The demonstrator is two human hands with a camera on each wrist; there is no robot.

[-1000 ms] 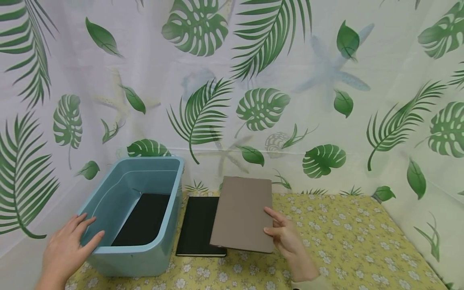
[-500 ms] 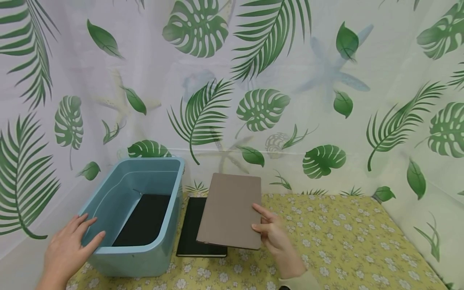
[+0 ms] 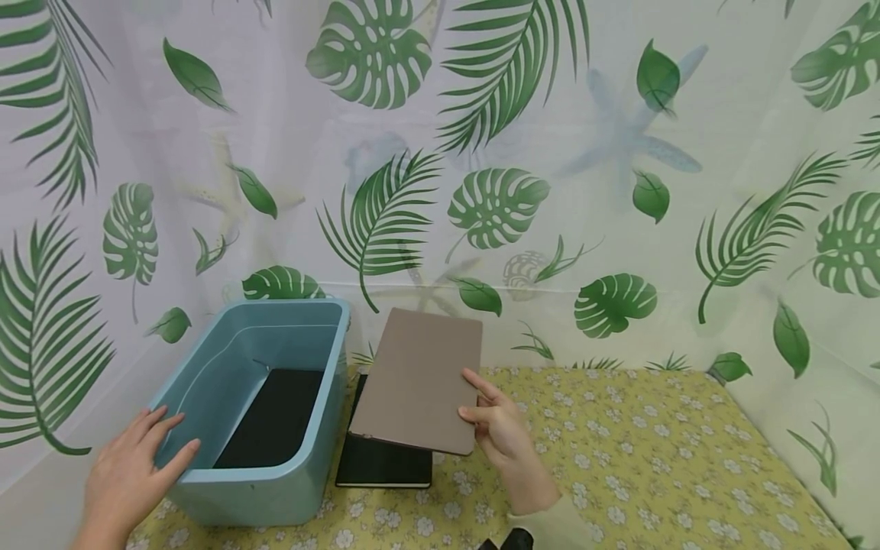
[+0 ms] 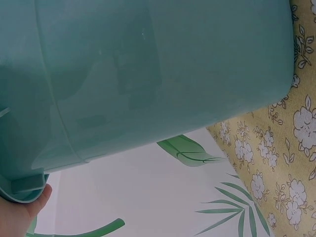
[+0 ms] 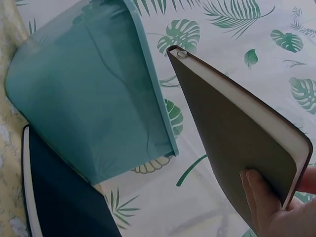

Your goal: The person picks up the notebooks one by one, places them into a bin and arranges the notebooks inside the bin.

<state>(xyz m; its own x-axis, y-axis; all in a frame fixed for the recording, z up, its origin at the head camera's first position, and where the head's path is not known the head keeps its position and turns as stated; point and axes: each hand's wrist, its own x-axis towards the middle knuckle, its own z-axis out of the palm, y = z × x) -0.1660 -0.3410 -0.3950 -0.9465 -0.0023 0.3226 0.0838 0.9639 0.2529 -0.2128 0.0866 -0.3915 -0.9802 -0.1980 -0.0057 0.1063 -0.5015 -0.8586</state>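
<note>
A brown-grey notebook (image 3: 419,382) is in the air to the right of the blue plastic bin (image 3: 241,496). My right hand (image 3: 509,435) pinches its right edge, fingers on one cover and thumb on the other. The right wrist view shows white page edges on this notebook (image 5: 232,123), above bin height. Under it, a black notebook (image 3: 385,467) lies on the tablecloth, partly covered in the head view. My left hand (image 3: 134,470) rests on the bin's near-left rim with fingers spread. A flat black item (image 3: 275,416) lies on the bin's floor.
The yellow floral tablecloth (image 3: 653,451) stretches to the right of the notebooks. Behind the table hangs a white curtain (image 3: 536,99) printed with green leaves. The bin stands at the left, close to the black notebook.
My right hand has carried the brown-grey notebook left and slightly up, so it now covers more of the black notebook in view. The left hand and the bin have stayed put.
</note>
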